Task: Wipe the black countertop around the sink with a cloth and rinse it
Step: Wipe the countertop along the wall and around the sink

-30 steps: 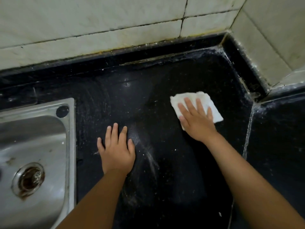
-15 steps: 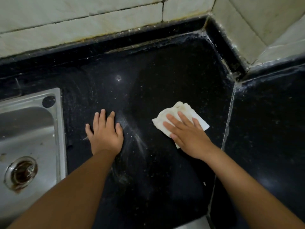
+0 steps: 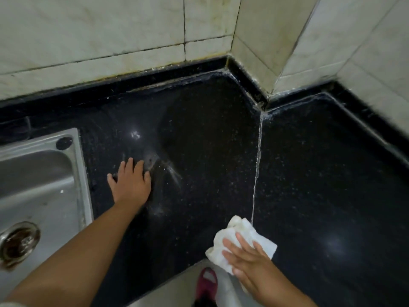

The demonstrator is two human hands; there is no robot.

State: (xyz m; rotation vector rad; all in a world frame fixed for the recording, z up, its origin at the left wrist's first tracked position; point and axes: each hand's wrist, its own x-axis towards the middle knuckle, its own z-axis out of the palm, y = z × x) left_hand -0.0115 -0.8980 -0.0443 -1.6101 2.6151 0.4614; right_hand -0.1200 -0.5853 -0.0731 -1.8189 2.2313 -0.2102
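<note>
White cloth (image 3: 241, 241) is pressed under flat fingers of R hand (image 3: 250, 264) at countertop (image 3: 199, 140) front edge; L hand (image 3: 130, 183) is laid flat, fingers spread, sink (image 3: 42, 173) just to its left.

Home kitchen: steel sink (image 3: 44, 185), black countertop (image 3: 210, 151), tiled walls (image 3: 110, 41).

No legible text, labels, brand marks, numbers or signs recorded. Checked the speckled black stone worktop (image 3: 210, 151), brushed stainless steel sink (image 3: 39, 185), crumpled white cloth (image 3: 239, 238) and pale marble wall tiles (image 3: 110, 36): all unmarked.
</note>
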